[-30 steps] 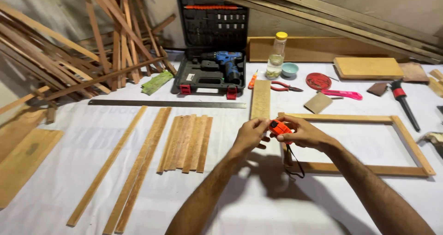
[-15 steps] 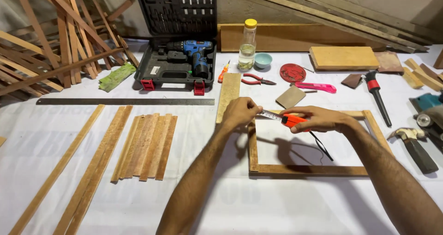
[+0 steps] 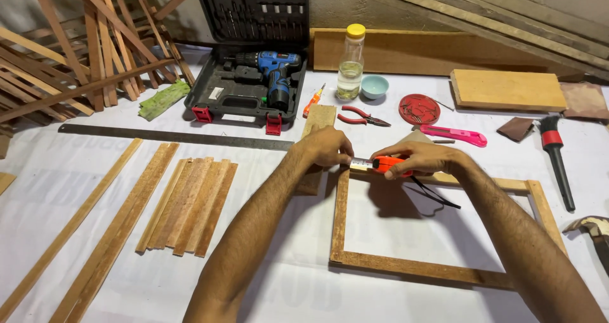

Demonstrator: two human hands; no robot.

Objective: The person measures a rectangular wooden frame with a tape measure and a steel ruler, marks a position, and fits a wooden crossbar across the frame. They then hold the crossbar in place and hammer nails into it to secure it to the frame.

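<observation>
Gripping the orange tape measure (image 3: 388, 164), the right hand (image 3: 419, 159) has its fingers curled over the top of the case, so only the case's left end shows in front of the knuckles. A short run of pale blade sticks out from that end toward the left hand (image 3: 327, 148), whose fingertips are pinched together at the blade's tip — the tip itself is hidden under them. The two hands sit close, the blade bridging the small gap between them, right over the upper left corner of the wooden frame (image 3: 339, 221). A thin black strap (image 3: 434, 195) trails from the case down across the white table cover (image 3: 279, 278) inside the frame.

Under the left hand a short wooden board (image 3: 317, 117) lies on end-to-end with the frame's left rail; the palm covers its near part. Left of the forearms lies a bundle of thin wooden slats (image 3: 190, 204), and further left two long strips (image 3: 114, 228). A long steel ruler (image 3: 171, 136) runs across the table behind them. Beyond the hands stand an open case with a blue cordless drill (image 3: 274, 76), a clear bottle with a yellow cap (image 3: 351, 63), a small pale blue bowl (image 3: 375, 86), red-handled pliers (image 3: 358, 115), a round red tin (image 3: 419, 109) and a pink utility knife (image 3: 453, 135) — all well apart from the fingers.
</observation>
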